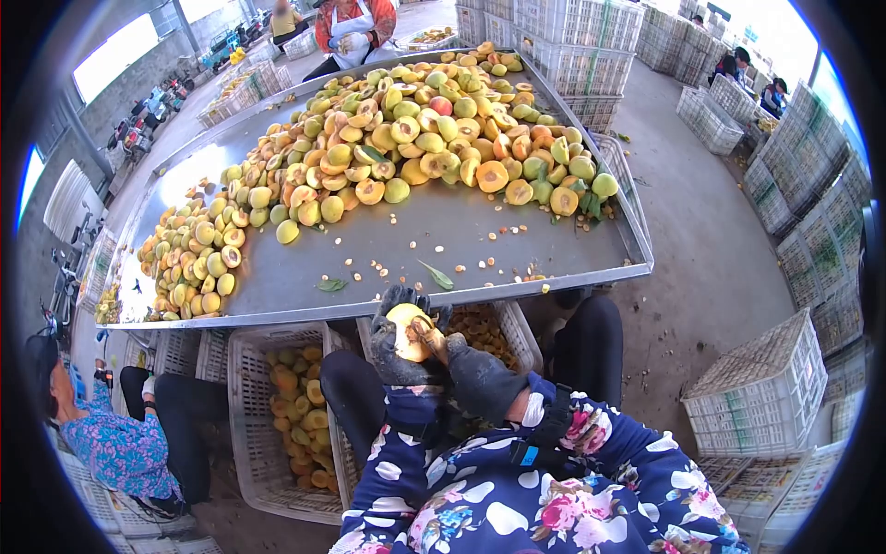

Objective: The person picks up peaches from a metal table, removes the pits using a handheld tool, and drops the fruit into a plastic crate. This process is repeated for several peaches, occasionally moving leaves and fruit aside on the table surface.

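My left hand (397, 355), in a dark glove, is wrapped round a yellow peach (407, 332) with its cut face up, just off the table's near edge. My right hand (484, 374), also gloved, is closed at the fruit's right side, on a small brownish tool (436, 340) whose tip touches the brown centre; its exact shape is hard to tell. Beyond them a metal table (369, 268) bears a large heap of whole and halved peaches (397, 138), with loose pits and leaves nearer me.
Below the table's near edge, a white crate (245, 443) holds peaches, and another crate (521, 337) of fruit pieces sits beneath my hands. A co-worker (120, 434) sits at left; another (355, 32) is across the table. Stacked crates (761, 392) stand at right.
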Motion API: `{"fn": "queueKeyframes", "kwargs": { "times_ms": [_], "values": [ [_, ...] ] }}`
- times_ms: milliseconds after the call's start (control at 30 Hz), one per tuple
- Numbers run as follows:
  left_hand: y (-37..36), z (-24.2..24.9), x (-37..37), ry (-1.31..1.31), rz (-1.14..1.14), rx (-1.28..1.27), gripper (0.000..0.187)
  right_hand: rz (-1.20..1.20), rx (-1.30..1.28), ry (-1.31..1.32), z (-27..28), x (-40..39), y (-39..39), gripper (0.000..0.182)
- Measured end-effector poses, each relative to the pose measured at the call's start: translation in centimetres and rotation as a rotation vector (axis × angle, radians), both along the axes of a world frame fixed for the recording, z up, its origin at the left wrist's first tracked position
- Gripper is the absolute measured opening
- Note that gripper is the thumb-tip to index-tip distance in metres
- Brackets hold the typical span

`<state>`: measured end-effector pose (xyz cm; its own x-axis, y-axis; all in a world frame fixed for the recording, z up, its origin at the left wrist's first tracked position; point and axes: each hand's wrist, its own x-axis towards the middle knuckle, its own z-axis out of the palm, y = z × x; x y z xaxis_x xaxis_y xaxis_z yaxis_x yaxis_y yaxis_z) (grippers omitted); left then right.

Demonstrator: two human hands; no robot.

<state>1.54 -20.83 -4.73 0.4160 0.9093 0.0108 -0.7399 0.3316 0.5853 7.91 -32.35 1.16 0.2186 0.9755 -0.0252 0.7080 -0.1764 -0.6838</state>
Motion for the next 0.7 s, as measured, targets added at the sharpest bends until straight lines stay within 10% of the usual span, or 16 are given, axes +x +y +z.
{"fn": "queueKeyframes", "kwargs": {
  "times_ms": [233, 700],
  "values": [
    [-0.7, 2.9, -0.8, -0.279, -0.241, 0.067, 0.039, 0.079, 0.036, 0.010, -2.5, 0.0, 0.3, 0.038],
    [2.5, -1.4, -1.8, -0.017, -0.179, -0.103, 0.059, 0.031, -0.150, 0.535, 0.8, -0.6, 1.8, 0.034]
  ]
}}
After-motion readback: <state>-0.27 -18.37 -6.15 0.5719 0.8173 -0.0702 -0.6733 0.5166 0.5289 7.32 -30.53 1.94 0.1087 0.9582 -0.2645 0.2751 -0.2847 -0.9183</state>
